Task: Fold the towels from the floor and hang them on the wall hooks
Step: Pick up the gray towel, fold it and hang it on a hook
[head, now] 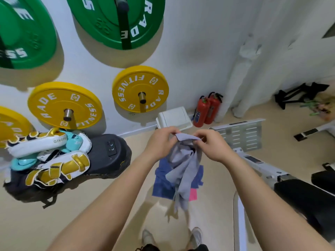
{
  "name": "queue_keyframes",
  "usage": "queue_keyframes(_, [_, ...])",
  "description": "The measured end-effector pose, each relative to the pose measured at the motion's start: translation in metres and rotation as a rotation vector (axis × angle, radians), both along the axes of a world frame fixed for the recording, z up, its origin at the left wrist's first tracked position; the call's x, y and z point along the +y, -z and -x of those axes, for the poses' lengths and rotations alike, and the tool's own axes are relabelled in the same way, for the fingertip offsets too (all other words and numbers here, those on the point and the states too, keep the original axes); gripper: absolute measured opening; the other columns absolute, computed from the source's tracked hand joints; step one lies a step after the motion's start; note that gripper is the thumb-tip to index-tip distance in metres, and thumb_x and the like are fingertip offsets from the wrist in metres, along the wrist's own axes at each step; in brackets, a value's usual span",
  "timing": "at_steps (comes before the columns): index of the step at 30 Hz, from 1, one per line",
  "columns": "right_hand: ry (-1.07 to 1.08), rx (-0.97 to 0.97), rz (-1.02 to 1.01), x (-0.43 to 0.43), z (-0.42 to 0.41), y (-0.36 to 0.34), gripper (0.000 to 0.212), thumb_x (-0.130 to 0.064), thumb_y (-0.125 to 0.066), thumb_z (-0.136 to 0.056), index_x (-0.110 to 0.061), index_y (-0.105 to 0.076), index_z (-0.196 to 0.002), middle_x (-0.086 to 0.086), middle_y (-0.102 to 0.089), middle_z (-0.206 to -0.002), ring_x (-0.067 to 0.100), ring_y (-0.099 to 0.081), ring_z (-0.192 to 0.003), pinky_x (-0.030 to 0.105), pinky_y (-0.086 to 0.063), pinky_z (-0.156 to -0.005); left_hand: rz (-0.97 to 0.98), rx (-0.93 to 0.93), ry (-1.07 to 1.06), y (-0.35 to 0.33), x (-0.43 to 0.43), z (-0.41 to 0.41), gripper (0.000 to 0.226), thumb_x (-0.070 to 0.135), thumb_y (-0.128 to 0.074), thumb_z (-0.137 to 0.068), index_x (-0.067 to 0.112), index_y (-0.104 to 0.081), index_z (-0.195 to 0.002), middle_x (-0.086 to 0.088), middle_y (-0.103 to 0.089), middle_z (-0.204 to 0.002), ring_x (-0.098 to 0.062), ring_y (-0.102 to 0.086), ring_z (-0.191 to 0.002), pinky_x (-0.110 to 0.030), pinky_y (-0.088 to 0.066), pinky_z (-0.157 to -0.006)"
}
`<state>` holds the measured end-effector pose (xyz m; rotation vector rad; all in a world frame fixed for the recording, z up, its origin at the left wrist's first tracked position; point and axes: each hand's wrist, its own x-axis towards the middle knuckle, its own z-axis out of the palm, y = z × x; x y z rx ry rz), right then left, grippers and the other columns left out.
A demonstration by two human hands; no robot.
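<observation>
Fingers [172,132] of left hand [161,142] and right hand [212,145] around grey towel [183,165]

Bright, even indoor light fills a gym corner, falling from overhead. The green plates [101,37] and yellow plates [139,82] throw soft shadows downward on the white wall [199,42]. The grey towel [183,165] casts a faint, broken shadow on the beige floor [81,205]. The wall washes out pale at upper right. The wide lens bows the scene, stretching the forearms [112,196] at the bottom edge and the plates at top left, where the lettering smears. The left hand [159,142] and right hand [215,147] read fairly sharp. The bench [299,192] and the far right corner turn soft.
</observation>
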<state>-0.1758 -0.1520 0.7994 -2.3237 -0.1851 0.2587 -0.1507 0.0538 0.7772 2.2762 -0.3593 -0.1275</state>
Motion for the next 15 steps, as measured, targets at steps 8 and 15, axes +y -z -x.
queue_keyframes(8, [0.091, -0.139, -0.245, 0.006, 0.008, -0.021, 0.014, -0.022, -0.061, -0.096, -0.019, -0.07, -0.085, 0.001, -0.07, -0.082, 0.019, -0.064, -0.081, 0.037, -0.049, -0.073, 0.216, 0.064, -0.103, -0.029, -0.009, 0.01, 0.018, 0.024, -0.064, -0.093, 0.021, -0.062, -0.075, 0.006, -0.055, -0.064, -0.008, -0.047, -0.059, -0.022, -0.035, -0.057])
queue_keyframes(15, [-0.017, -0.218, -0.129, 0.018, -0.011, -0.046, 0.021, -0.053, -0.063, -0.084, -0.033, -0.069, -0.088, 0.001, -0.068, -0.073, 0.022, -0.06, -0.069, 0.041, -0.048, -0.065, 0.311, 0.054, -0.075, -0.042, -0.012, 0.008, 0.014, 0.019, -0.066, -0.093, 0.015, -0.068, -0.081, -0.004, -0.066, -0.074, -0.007, -0.053, -0.066, -0.022, -0.041, -0.063])
